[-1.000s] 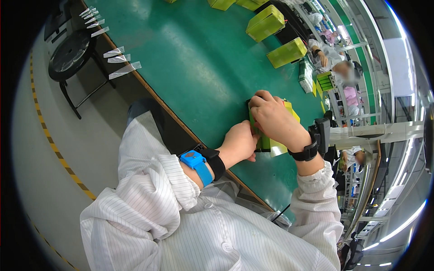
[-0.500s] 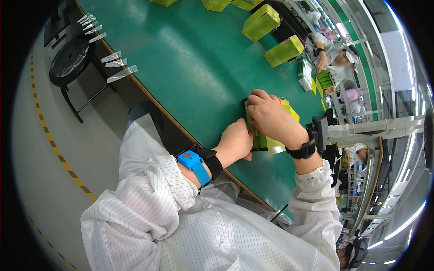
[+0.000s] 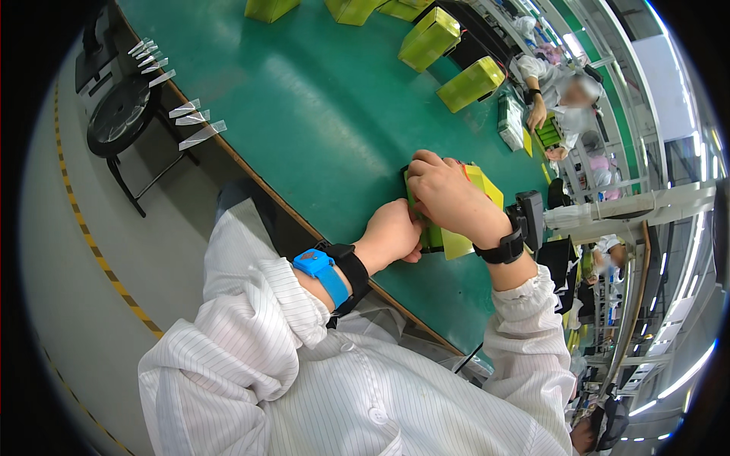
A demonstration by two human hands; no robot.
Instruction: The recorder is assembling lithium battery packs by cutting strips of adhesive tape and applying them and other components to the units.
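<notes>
On the green table a yellow-green wrapped block with dark edges lies under both my hands, which cover most of it. My left hand is closed against its near side, with the fingertips partly hidden. My right hand arches over the top, its fingers bent down and pressed together; what they pinch is hidden. A pale yellow sheet sticks out beyond my right hand, and a bit of red shows beside it. I wear a blue wrist strap on the left and a black band on each wrist.
Clear tape strips hang along the edge of the green table. Several yellow-green blocks stand at the far side. A co-worker handles green cells across the table. A black stool stands at left.
The view has shifted slightly. Both hands stay at the block in nearly the same pose, and the pale sheet beneath my right hand sits at a slightly different angle.
</notes>
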